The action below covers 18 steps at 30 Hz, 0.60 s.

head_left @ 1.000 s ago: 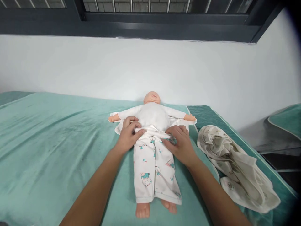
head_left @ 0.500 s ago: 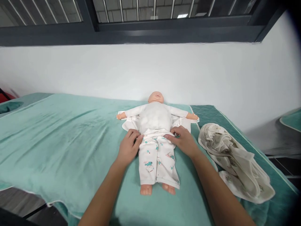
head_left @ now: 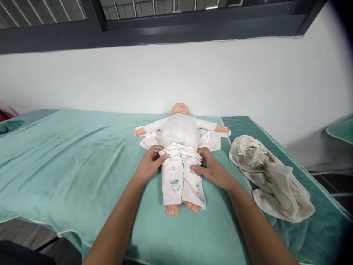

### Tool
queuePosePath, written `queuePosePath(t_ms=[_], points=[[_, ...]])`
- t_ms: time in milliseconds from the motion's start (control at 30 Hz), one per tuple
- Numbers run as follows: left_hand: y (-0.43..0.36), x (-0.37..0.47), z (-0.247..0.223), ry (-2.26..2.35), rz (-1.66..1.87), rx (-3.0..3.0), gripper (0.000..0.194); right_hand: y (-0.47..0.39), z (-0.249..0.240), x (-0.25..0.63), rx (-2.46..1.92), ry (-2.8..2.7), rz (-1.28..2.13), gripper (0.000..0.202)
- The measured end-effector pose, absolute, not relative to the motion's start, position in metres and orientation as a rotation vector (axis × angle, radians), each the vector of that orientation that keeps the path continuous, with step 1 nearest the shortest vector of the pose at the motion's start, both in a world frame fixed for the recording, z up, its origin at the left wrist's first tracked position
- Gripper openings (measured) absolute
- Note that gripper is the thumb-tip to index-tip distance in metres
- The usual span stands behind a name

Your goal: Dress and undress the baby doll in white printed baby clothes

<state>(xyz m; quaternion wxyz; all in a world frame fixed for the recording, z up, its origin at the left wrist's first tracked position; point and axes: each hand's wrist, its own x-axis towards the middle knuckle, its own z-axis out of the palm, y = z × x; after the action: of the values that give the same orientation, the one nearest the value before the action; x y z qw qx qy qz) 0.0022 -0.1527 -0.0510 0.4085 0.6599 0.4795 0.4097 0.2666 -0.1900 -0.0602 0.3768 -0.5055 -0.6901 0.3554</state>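
A baby doll [head_left: 180, 129] lies on its back, arms spread wide and head toward the wall. It wears white printed pants [head_left: 173, 180], with bare feet poking out below the hems. Under its arms and back a white shirt [head_left: 211, 139] is spread open. My left hand [head_left: 151, 162] pinches the pants' waistband at the doll's hip on the left. On the opposite hip my right hand [head_left: 211, 167] grips the waistband, thumb on the front and fingers at the side. Parts of both hands' fingertips are hidden by cloth.
A crumpled white printed cloth [head_left: 271, 176] lies to the right on a darker green quilted cover [head_left: 325, 206]. Light green sheet [head_left: 82, 162] covers the bed under the doll. Behind stands a white wall [head_left: 154, 77] below a dark-framed barred window [head_left: 193, 24].
The pants' waistband sits higher on the doll's belly, and the hems have risen toward the ankles. Both hands stay at the waist. The camera view has shifted slightly.
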Motion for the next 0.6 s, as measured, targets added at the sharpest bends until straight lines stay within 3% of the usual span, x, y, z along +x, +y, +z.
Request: queuePosePath(t_ms=[200, 600], points=[[-0.133, 0.017, -0.049, 1.233, 1.151, 1.549, 0.038, -0.168, -0.065, 0.256, -1.306, -1.652, 0.816, 0.04], [-0.137, 0.015, -0.05, 1.291, 1.246, 1.885, 0.027, -0.174, -0.06, 0.251, -1.469, -1.535, 0.68, 0.041]])
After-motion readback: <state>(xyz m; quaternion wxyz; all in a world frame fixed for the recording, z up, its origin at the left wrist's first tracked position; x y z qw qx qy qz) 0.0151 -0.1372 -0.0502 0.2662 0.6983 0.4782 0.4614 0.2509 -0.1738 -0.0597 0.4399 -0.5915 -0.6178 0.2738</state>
